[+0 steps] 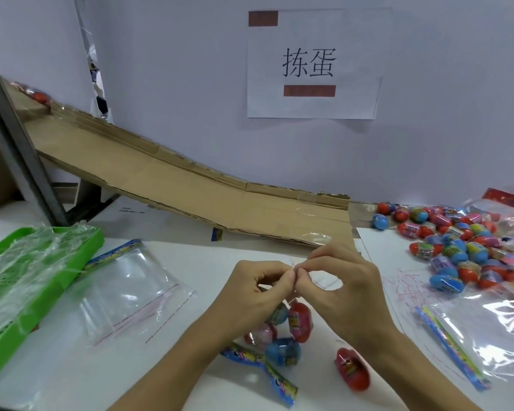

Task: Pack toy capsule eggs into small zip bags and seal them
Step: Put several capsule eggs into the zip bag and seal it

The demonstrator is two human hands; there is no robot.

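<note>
Both hands meet above the middle of the white tabletop (190, 256). The left hand (258, 295) and right hand (343, 287) each pinch the top edge of a small clear plastic zip bag (291, 318) between thumb and fingertips, so each grip is clenched on the thin film. The bag hangs below the knuckles at six o'clock from them. Holding it by the mouth lets the weight of the eggs pull the film straight, which likely makes the zip strip easier to line up and press closed.

Inside the bag sit several glossy, rounded plastic capsule eggs (282, 350), red, blue and pink, with printed wrap bands. One loose red capsule egg (352, 370) lies on the tabletop at four o'clock from the bag, apparently not yet packed.

At nine o'clock lie empty flat clear zip bags (131, 295), thin and crinkly, within easy reach, and beyond them a green slotted plastic tray (0, 351) with more film in it. At two o'clock is a heap of coloured capsule eggs (457, 247), the supply. A long sloping brown cardboard chute (190, 185) runs along the wall at twelve o'clock, probably to feed eggs down.
</note>
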